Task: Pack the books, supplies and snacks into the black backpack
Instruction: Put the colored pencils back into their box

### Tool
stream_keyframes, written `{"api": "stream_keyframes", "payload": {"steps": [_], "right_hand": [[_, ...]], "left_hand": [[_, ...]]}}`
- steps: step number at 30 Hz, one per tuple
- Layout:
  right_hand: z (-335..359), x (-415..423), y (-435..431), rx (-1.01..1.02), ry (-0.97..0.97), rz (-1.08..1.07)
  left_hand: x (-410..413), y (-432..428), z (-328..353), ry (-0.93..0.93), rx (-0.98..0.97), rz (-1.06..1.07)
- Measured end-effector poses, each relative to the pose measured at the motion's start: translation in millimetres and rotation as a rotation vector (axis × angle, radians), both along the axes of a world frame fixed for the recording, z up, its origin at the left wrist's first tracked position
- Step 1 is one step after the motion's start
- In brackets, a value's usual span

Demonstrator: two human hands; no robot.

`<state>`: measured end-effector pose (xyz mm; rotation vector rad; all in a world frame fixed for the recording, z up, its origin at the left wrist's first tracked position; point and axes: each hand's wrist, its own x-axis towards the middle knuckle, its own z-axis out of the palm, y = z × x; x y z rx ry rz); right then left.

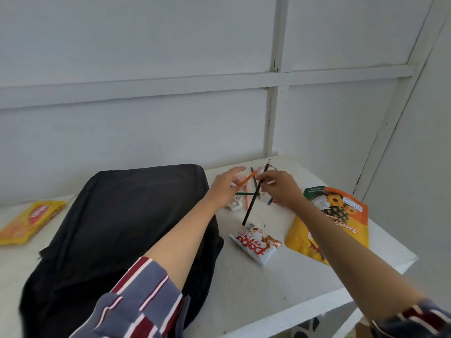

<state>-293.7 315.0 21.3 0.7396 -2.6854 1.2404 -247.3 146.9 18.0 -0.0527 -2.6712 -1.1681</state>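
Both arms reach forward over the white desk (268, 293), and the hands meet above a scatter of loose pencils (242, 193). The left hand (225, 189) has its fingers partly closed and holds an orange pencil (247, 178) between thumb and fingers, the pencil pointing up and away toward the right hand; one finger stretches out straighter above it. The right hand (280, 189) is curled, its fingertips pinching a long black pencil (251, 206) near the upper end, so that the shaft slants down and back toward the person, its lower tip close to the desk. The two held pencils appear to cross just between the hands (the blur makes it hard to say if they touch). Under and between the hands lie the loose ones, green, pink and blue among them, and a small white object (234, 206) sits just below the left hand. The black backpack (122, 228) lies flat on the desk under the left forearm, to the left of that hand. Nearer the person than the hands, a white snack packet (256, 245) lies between the forearms, and a yellow-orange pineapple pouch (339, 215) lies under and to the right of the right forearm. A yellow snack packet (31, 220) lies far to the left of the left hand, beyond the backpack.
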Motion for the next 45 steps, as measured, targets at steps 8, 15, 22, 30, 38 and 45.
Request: {"api": "stream_keyframes", "payload": {"steps": [8,15,22,30,38,45], "right_hand": [[42.4,27.6,-53.6,-0.277,-0.023,0.165],[65.9,77.1,-142.2,-0.342,-0.005,0.354],[73.9,148.8,-250.1,-0.328,-0.014,0.489],[41.8,250.4,-383.6,-0.316,-0.197,0.662],[4.7,327.2,-494.1,-0.268,-0.336,0.790],[-16.7,359.4,-581.0,-0.215,-0.329,0.877]], "left_hand": [[47.7,-29.4,38.3,0.219,0.215,0.092],[119.8,-100.5,61.6,0.327,0.297,0.269],[209.0,-197.2,68.3,0.299,0.220,0.428],[328.0,-311.8,43.6,0.182,0.077,0.591],[420.0,-403.7,14.9,0.092,0.154,0.773],[468.0,-477.8,-5.6,0.120,0.141,0.909]]}}
